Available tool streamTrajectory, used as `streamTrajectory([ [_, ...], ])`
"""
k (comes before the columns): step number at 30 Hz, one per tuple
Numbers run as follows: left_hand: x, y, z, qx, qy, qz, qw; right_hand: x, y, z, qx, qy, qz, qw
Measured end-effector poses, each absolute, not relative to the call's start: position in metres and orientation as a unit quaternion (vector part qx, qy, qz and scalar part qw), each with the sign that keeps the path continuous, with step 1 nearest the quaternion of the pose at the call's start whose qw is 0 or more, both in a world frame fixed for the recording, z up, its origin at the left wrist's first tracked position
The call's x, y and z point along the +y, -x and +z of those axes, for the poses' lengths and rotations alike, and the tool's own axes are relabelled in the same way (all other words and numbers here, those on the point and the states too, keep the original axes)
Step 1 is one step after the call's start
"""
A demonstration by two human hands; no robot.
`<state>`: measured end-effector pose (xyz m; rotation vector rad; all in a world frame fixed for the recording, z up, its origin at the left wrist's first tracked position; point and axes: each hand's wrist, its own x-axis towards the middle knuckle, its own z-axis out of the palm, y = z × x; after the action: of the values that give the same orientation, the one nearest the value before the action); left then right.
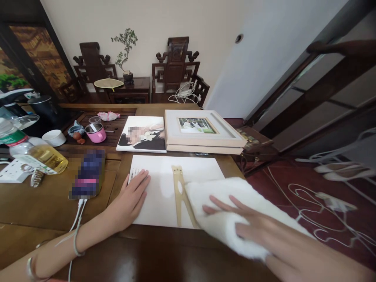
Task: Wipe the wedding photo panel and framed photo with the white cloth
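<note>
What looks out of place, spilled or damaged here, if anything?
Loose white cable sprawls in loops across the red floor at right, and another cable tangle sits on a chair at the back; both look untidy. I see no spill on the white panel.

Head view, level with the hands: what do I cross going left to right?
White power strip, phone with cables plugged in, left hand, tan A-shaped stand, right hand on the white cloth.
</note>
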<state>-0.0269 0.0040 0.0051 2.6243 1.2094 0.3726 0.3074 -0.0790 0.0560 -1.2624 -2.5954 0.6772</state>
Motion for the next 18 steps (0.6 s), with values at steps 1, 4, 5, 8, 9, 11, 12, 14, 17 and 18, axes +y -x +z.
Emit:
streamTrajectory([
  [1,0.004,0.027,0.005,0.413,-0.895,0.126,0.115,-0.065,-0.309,0.056,-0.872,0.429,0.225,0.071],
  [4,0.004,0.027,0.007,0.414,-0.894,0.122,0.12,-0.018,-0.307,0.053,-0.859,0.466,0.209,0.046],
  [5,0.003,0.027,0.007,0.415,-0.894,0.119,0.121,-0.005,-0.306,0.051,-0.858,0.47,0.204,0.039],
  [8,0.003,0.027,0.009,0.415,-0.894,0.116,0.124,0.018,-0.299,0.047,-0.857,0.481,0.185,0.024],
  [9,0.003,0.027,0.009,0.414,-0.894,0.117,0.125,0.019,-0.297,0.047,-0.857,0.482,0.179,0.026],
  [11,0.003,0.027,0.009,0.417,-0.893,0.117,0.127,0.009,-0.294,0.047,-0.857,0.484,0.175,0.035],
  [12,0.003,0.027,0.009,0.419,-0.891,0.115,0.129,-0.001,-0.294,0.047,-0.856,0.483,0.178,0.039],
  [14,0.004,0.027,0.009,0.422,-0.889,0.115,0.134,-0.028,-0.293,0.046,-0.854,0.481,0.192,0.054],
  [17,0.004,0.026,0.007,0.423,-0.887,0.124,0.138,-0.075,-0.298,0.041,-0.858,0.456,0.221,0.082],
  [18,0.004,0.026,0.007,0.424,-0.887,0.125,0.138,-0.089,-0.302,0.038,-0.862,0.447,0.224,0.089],
])
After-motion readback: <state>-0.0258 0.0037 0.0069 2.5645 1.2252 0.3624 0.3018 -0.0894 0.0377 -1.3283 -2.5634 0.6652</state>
